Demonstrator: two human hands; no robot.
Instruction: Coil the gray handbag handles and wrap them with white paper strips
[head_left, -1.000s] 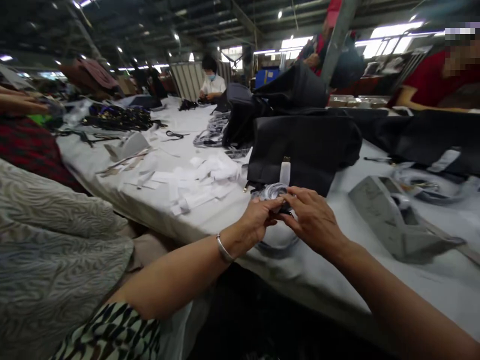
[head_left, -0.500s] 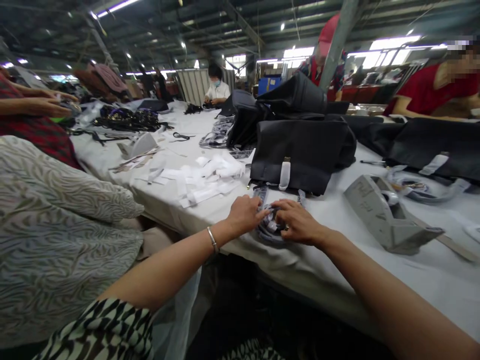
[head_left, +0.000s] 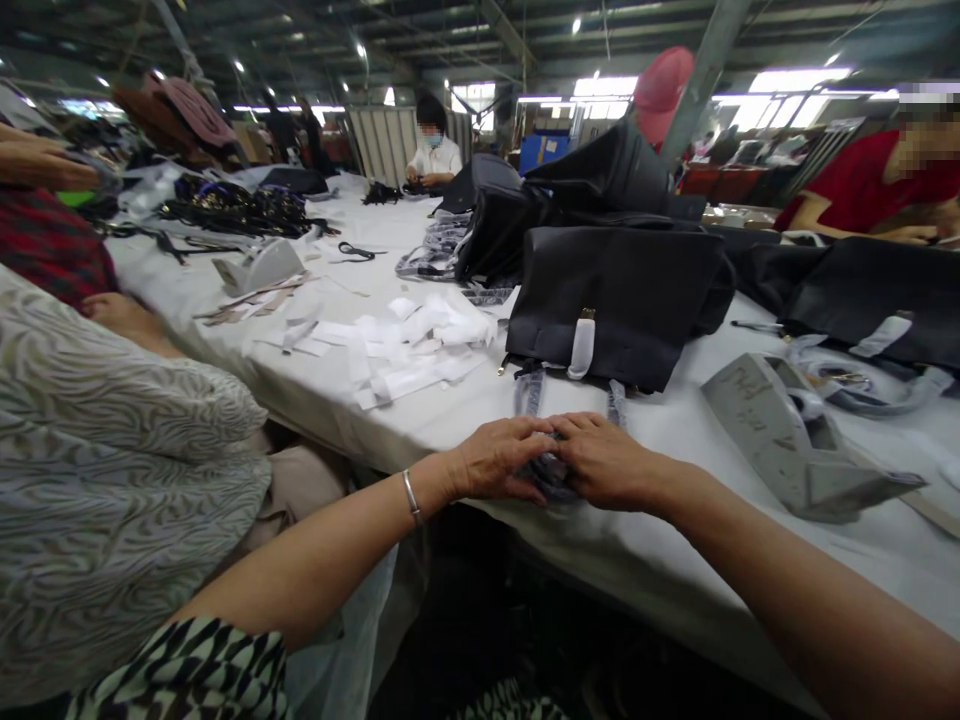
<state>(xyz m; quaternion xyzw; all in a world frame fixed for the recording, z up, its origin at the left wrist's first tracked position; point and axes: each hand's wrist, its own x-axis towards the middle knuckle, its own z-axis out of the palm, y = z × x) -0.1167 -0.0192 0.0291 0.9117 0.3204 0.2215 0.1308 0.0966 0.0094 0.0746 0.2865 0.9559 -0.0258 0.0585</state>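
Observation:
A black bag lies on the white-covered table, with a white-wrapped clasp tab on its front. From its near edge a plastic-wrapped strap runs toward me and is bundled at the table's front edge. My left hand is closed on the bundle from the left, thumb low. From the right, my right hand grips the same bundle, its fingertips meeting the left hand's. Most of the bundled strap is hidden beneath both hands.
White paper scraps lie left of the bag. A grey tape dispenser stands at right, near another black bag. Scissors lie farther back. A co-worker in a patterned top sits close at left.
My hands have drawn closer together over the bundled strap, and now cover more of it. The view has shifted slightly. The co-worker's hand at far left has moved.

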